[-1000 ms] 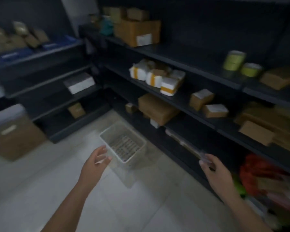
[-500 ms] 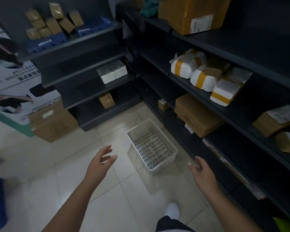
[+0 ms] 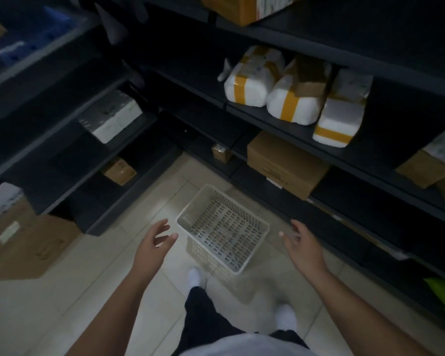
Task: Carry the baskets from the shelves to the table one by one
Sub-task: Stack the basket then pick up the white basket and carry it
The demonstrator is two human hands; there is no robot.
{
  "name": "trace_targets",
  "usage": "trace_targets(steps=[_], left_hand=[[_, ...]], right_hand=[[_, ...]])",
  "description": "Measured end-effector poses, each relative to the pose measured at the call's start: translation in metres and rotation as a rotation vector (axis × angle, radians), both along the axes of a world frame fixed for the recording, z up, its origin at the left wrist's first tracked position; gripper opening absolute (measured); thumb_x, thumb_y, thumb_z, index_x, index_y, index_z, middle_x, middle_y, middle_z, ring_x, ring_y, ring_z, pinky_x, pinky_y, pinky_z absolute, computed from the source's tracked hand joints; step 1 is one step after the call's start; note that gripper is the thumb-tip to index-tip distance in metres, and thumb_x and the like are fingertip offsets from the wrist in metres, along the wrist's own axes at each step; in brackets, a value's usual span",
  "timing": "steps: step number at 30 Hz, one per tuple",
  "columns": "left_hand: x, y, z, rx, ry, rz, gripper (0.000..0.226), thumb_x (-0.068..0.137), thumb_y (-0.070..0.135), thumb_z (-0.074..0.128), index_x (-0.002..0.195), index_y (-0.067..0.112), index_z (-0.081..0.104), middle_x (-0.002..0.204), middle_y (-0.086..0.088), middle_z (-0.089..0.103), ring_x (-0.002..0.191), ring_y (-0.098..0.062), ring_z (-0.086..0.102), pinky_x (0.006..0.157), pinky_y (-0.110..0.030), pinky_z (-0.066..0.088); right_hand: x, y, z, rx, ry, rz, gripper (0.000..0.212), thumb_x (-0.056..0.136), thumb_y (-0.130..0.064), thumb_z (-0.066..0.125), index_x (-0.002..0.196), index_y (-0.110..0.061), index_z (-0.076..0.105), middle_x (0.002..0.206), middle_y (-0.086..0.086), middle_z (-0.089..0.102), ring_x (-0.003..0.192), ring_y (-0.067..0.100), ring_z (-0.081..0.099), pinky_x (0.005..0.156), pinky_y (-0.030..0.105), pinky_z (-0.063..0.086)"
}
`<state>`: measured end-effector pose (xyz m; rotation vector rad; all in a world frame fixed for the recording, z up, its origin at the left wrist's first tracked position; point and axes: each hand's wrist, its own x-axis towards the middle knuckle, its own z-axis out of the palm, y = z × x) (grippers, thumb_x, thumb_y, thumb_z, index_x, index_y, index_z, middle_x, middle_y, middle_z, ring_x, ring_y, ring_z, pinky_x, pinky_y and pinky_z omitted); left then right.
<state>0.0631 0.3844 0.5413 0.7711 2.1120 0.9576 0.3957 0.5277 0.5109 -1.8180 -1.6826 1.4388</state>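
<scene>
A: Where was the basket (image 3: pixel 222 228) found?

B: It was seen at lower centre of the frame, set on the tiled floor (image 3: pixel 93 299) just in front of the bottom shelf (image 3: pixel 344 227), not on it. It was empty, its perforated base exposed, one corner turned toward the lower edge of the frame.

A: And how were the hands placed?

B: The left hand (image 3: pixel 153 244) was held just left of the basket, the right hand (image 3: pixel 302 246) just right of it. Both were spread, fingers loose, palms turned inward. Nothing was grasped by either; no contact with the rim could be made out. That flanking pose was judged to be preparation for a two-sided lift, since the rim offers opposite edges.

A: What lay further out?

B: A brown box (image 3: pixel 284 164) was stored on the low shelf at centre right, and three white parcels (image 3: pixel 293 98) banded in yellow tape were lined up on the shelf above, toward the upper right. A large carton (image 3: pixel 23 242) was stood on the floor at the left edge. No table was shown, so a carry out of the aisle was judged to be required.
</scene>
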Motion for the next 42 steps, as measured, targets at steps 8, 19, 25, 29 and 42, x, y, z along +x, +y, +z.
trace_targets(steps=[8, 19, 25, 29, 42], left_hand=[[-0.097, 0.107, -0.120, -0.153, -0.087, -0.268, 0.047, 0.088, 0.028, 0.071, 0.132, 0.025, 0.052, 0.116, 0.011, 0.063, 0.098, -0.010, 0.064, 0.077, -0.011, 0.048], [-0.184, 0.213, -0.437, -0.284, 0.093, -0.231, 0.086, 0.064, 0.059, 0.067, 0.137, 0.017, 0.052, 0.121, -0.001, 0.061, 0.099, -0.021, 0.061, 0.085, -0.025, 0.049], [-0.227, 0.254, -0.596, -0.349, 0.460, -0.270, 0.081, 0.081, 0.038, 0.072, 0.149, 0.015, 0.036, 0.146, -0.019, 0.045, 0.126, -0.040, 0.050, 0.104, -0.048, 0.043], [-0.254, 0.287, -0.657, -0.459, 0.478, -0.343, 0.061, 0.081, 0.034, 0.068, 0.134, 0.009, 0.050, 0.122, -0.024, 0.063, 0.106, -0.043, 0.062, 0.090, -0.044, 0.051], [-0.235, 0.215, -0.555, -0.316, 0.281, -0.232, 0.018, 0.089, 0.019, 0.061, 0.106, 0.023, 0.061, 0.094, -0.012, 0.070, 0.079, -0.035, 0.068, 0.072, -0.048, 0.058]], right_hand=[[-0.106, -0.008, -0.091, -0.135, -0.141, -0.263, 0.064, 0.093, -0.040, 0.061, 0.149, -0.020, 0.038, 0.146, 0.009, 0.048, 0.126, 0.025, 0.052, 0.105, 0.035, 0.042], [-0.135, 0.029, -0.410, -0.281, -0.291, -0.509, 0.068, 0.089, -0.050, 0.061, 0.147, -0.026, 0.037, 0.141, 0.006, 0.054, 0.118, 0.030, 0.060, 0.095, 0.042, 0.049], [-0.162, -0.002, -0.562, -0.254, -0.291, -0.653, 0.069, 0.090, -0.040, 0.063, 0.149, -0.018, 0.034, 0.135, 0.018, 0.058, 0.116, 0.040, 0.060, 0.089, 0.043, 0.049], [-0.161, -0.005, -0.613, -0.170, -0.312, -0.686, 0.056, 0.094, -0.029, 0.058, 0.143, -0.007, 0.043, 0.135, 0.024, 0.054, 0.120, 0.043, 0.053, 0.097, 0.046, 0.044], [-0.115, 0.022, -0.526, -0.140, -0.289, -0.656, 0.022, 0.095, -0.024, 0.049, 0.114, -0.019, 0.059, 0.106, 0.012, 0.070, 0.096, 0.036, 0.065, 0.083, 0.041, 0.053]])
